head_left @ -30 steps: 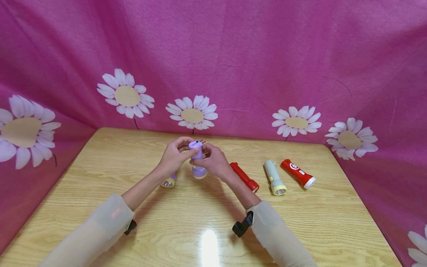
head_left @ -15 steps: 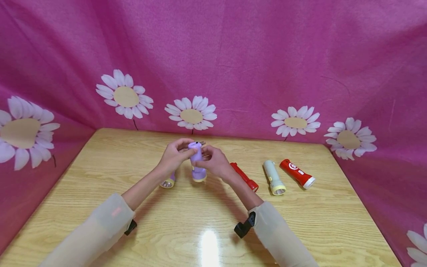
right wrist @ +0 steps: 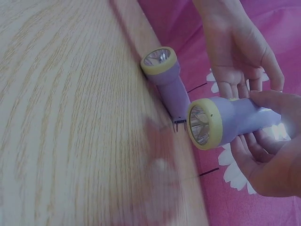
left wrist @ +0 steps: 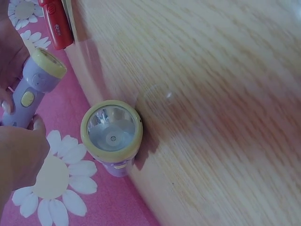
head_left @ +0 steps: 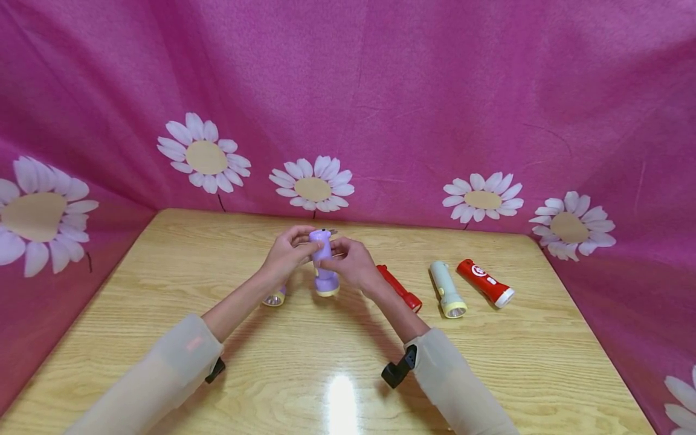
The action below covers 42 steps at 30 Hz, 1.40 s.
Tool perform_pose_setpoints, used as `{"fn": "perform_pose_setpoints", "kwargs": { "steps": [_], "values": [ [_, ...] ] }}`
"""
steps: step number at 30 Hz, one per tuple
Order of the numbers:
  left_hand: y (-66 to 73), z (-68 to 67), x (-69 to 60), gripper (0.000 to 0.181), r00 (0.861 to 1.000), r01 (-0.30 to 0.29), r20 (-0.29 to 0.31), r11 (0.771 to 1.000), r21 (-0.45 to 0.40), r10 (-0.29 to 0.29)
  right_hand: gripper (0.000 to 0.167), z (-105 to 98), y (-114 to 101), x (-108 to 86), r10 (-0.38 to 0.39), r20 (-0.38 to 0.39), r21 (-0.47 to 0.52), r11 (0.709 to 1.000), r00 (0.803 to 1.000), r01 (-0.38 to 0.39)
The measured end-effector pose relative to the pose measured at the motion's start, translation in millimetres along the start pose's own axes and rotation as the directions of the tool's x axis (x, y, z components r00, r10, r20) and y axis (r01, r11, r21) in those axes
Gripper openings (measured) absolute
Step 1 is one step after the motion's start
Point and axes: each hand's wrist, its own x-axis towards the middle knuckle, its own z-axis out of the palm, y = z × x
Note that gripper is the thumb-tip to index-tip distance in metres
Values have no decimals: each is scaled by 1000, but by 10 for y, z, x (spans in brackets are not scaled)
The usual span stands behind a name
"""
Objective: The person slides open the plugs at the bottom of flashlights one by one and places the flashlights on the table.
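Note:
A purple flashlight (head_left: pixel 325 266) with a cream rim is held above the table between both hands, its lens end pointing down and metal prongs showing at its top end. The left hand (head_left: pixel 286 254) grips its upper part with thumb in front. From the other side, the right hand (head_left: pixel 353 263) pinches its body with thumb and fingers, seen too in the right wrist view around the flashlight (right wrist: pixel 230 120). A second purple flashlight (head_left: pixel 275 297) lies on the table behind the left wrist; its lens faces the camera in the left wrist view (left wrist: pixel 113 132).
On the wooden table (head_left: pixel 304 362), right of the hands, lie a red flashlight (head_left: pixel 400 289) partly behind the right forearm, a pale grey-green flashlight (head_left: pixel 447 290) and another red flashlight (head_left: pixel 486 283) with a white rim. A pink flowered cloth (head_left: pixel 402 121) hangs behind the table.
The held flashlight has tilted slightly, its prongs turning and its lens end moving a little down and to the right. Both hands keep hold of it in nearly the same place.

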Motion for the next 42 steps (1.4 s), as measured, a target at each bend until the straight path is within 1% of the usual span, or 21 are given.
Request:
{"fn": "perform_pose_setpoints", "kwargs": {
  "steps": [3,7,10,15,19,22,28,34,38,42],
  "values": [
    [-14,11,3,43,1000,23,1,1000,7,-23,33,0,-8,5,13,-16,8,1000,1000,-13],
    [-30,20,-2,47,996,82,18,997,4,-82,33,-9,-12,17,26,-32,5,1000,999,-26],
    [-33,25,-10,50,993,112,36,994,11,-113,33,-17,-9,24,39,-42,-1,999,998,-39],
    [-38,37,-8,46,991,121,44,992,40,-123,35,-20,17,32,72,-53,8,997,996,-72],
    [-44,47,8,45,991,129,31,989,78,-132,35,-18,34,28,101,-52,32,995,994,-100],
    [-50,54,20,46,988,150,15,984,95,-152,36,-16,48,30,126,-40,58,991,991,-124],
    [-41,61,17,47,977,215,-25,969,123,-213,36,-3,66,29,188,-4,142,972,982,-186],
    [-43,70,42,44,963,269,-54,952,144,-264,36,11,100,26,217,8,174,961,976,-215],
    [-36,69,50,46,954,300,-57,941,155,-295,35,24,124,36,239,18,202,950,971,-237],
    [-43,63,56,45,948,317,-49,932,175,-313,36,43,152,48,265,30,220,939,964,-265]
  ]
}}
